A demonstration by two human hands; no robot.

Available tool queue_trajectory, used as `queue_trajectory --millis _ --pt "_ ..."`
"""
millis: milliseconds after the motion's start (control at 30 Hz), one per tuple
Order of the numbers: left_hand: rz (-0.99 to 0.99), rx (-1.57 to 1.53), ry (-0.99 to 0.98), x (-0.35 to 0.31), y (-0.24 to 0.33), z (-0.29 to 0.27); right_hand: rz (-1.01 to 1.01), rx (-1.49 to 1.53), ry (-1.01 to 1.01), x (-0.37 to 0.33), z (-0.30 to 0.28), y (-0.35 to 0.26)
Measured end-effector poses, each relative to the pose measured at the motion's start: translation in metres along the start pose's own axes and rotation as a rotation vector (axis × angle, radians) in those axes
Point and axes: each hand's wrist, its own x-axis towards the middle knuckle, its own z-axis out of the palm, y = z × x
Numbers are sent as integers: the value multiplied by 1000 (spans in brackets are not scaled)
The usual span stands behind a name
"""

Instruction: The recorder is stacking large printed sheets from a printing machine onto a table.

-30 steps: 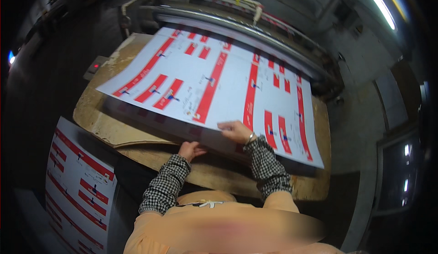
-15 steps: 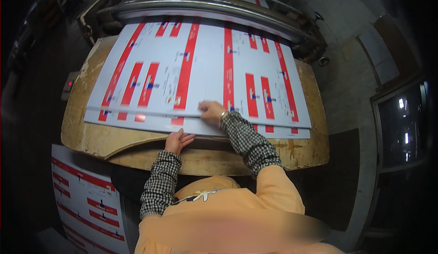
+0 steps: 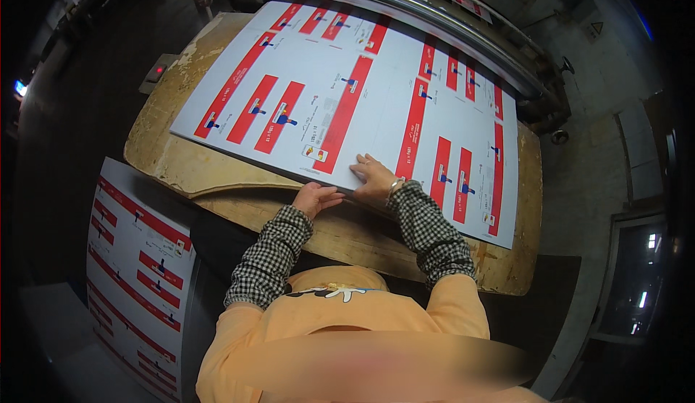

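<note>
Squaring the printed sheet stack on the wooden board, your right hand lies flat atop its near edge, left hand open just beneath, apparently ready for nudging.

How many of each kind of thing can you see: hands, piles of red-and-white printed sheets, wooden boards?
Hands: 2, the left hand and the right hand
Piles of printed sheets: 2, the big stack on the board and the lower stack at the left
Wooden boards: 1, the worn wooden board
Total: 5
</note>
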Motion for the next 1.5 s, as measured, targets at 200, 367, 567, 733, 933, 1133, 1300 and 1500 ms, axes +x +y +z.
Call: queue_trajectory --millis 200,367,567,733,933,1133,1300,1500 --pt "11 -60 -14 4 -11 -14 -37 593 175 -16 -23 6" --pt "1 47 8 3 -7 -7 -36 568 242 -19 4 3" --pt "2 -44 21 5 -8 -13 -22 477 192 -3 21 8" --pt "-23 -73 10 12 -7 -6 263 318 633 43 32 59" --pt "-25 -102 1 11 -15 -15 -3 -172 100 16 32 -9" --pt "27 -40 -14 6 -12 -12 -31 -20 0 18 17 -2" --pt "-17 -81 -22 5 -5 -3 -26 -8 23 17 24 1" --pt "70 -80 -153 8 9 0 -43 11 69 4 20 -1"
